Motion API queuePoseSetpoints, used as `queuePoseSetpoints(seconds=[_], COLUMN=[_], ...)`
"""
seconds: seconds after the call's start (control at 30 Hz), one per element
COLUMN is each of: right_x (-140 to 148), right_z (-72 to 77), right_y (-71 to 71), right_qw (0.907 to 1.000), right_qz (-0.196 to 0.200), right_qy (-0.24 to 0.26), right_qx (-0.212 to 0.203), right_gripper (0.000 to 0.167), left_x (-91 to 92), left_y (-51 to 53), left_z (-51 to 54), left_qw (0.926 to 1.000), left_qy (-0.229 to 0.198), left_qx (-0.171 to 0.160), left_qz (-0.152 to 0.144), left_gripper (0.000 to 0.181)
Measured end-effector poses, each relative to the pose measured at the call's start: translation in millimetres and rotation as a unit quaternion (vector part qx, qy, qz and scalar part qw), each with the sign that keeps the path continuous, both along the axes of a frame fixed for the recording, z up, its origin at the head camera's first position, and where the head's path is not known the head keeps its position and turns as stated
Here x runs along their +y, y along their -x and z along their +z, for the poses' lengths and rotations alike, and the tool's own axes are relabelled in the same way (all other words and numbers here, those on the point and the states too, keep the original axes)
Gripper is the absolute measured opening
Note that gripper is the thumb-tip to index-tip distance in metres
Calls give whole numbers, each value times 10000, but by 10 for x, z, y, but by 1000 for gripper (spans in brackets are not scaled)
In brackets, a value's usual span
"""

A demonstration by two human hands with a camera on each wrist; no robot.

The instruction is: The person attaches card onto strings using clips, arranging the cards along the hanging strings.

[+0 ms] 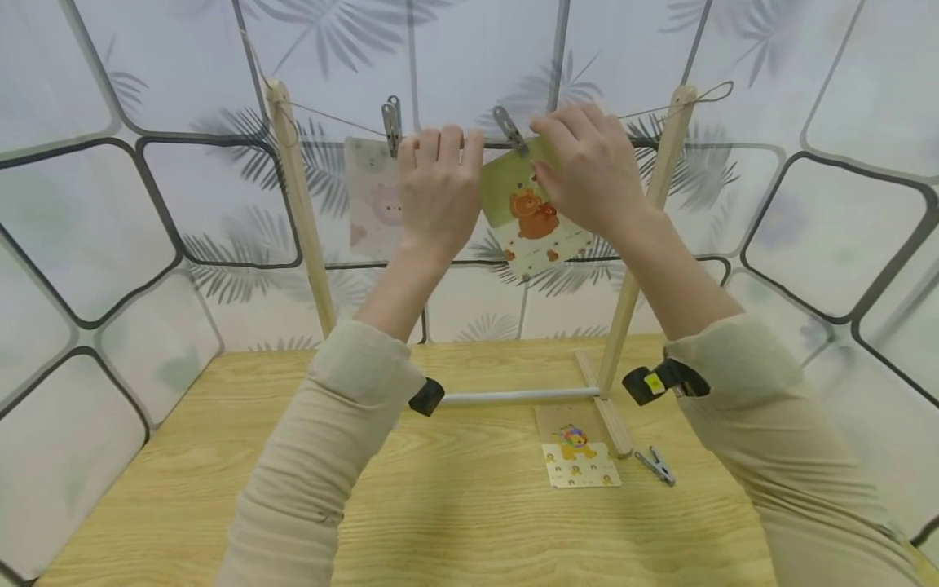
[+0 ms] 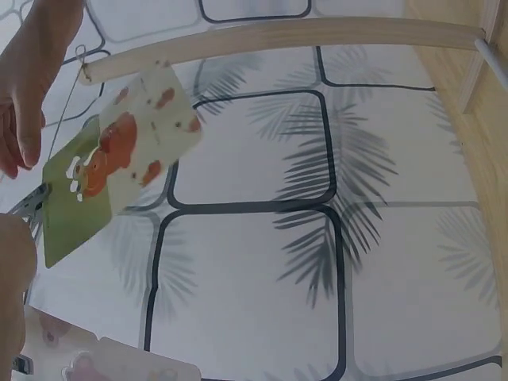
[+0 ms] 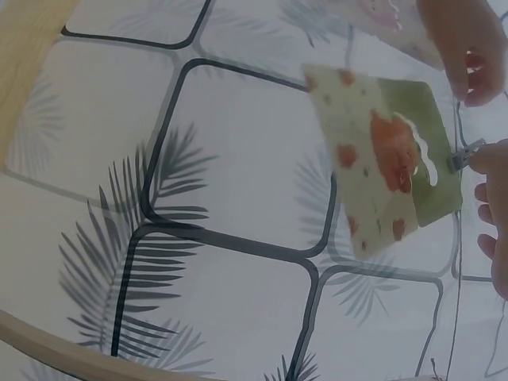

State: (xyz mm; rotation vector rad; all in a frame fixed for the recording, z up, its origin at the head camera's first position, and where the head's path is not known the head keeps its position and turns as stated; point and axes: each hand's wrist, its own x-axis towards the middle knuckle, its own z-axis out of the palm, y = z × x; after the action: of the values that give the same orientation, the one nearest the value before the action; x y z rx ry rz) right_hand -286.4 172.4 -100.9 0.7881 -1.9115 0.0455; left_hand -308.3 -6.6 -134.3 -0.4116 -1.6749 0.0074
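Note:
My left hand (image 1: 442, 183) is raised at a thin string, its fingers curled over it; the fingertips are mostly hidden. Beside it, a pale pink card (image 1: 370, 204) hangs from metal clips (image 1: 392, 122). Between the hands, a green and cream card with an orange bear (image 1: 535, 214) hangs tilted from one metal clip (image 1: 509, 129). My right hand (image 1: 590, 167) is at that card's upper right, fingers loosely bent. In the left wrist view, the right hand (image 2: 32, 87) looks apart from the bear card (image 2: 119, 163). The right wrist view shows its finger overlapping the clip (image 3: 462, 159).
Two wooden posts (image 1: 299, 196) hold up the string (image 1: 333, 116), joined low by a white rod (image 1: 521, 396). On the wooden table (image 1: 440, 505) lie a lion card (image 1: 579, 465) and a loose metal clip (image 1: 656, 466). Patterned fabric (image 1: 469, 302) surrounds the table.

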Motion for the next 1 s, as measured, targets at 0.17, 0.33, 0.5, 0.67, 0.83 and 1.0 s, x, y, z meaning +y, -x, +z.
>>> queuePoseSetpoints(seconds=[0.17,0.33,0.5,0.67,0.83,1.0], right_x=[70,137,225,296,356,419], right_z=[-73,-143,-229,-300,-367,-441], right_y=[17,32,58,82,75,54], right_qw=[9999,9997,9989,9986,9992,9988], right_qz=[73,97,114,108,111,62], right_qy=[-70,-152,-307,-345,-287,-413], right_qx=[66,143,334,375,237,238], right_gripper=[27,27,25,25,25,25], left_x=[-22,-61,-93,-91,-84,-96], left_y=[20,36,13,-34,-60,-63], left_z=[-29,-80,-145,-202,-267,-352], left_qw=[9992,9987,9990,9978,9963,9947], left_qy=[-113,-98,142,355,417,446], left_qx=[238,227,35,113,173,277], left_qz=[-310,-455,-427,-542,-727,-886], left_gripper=[25,26,23,18,21,22])
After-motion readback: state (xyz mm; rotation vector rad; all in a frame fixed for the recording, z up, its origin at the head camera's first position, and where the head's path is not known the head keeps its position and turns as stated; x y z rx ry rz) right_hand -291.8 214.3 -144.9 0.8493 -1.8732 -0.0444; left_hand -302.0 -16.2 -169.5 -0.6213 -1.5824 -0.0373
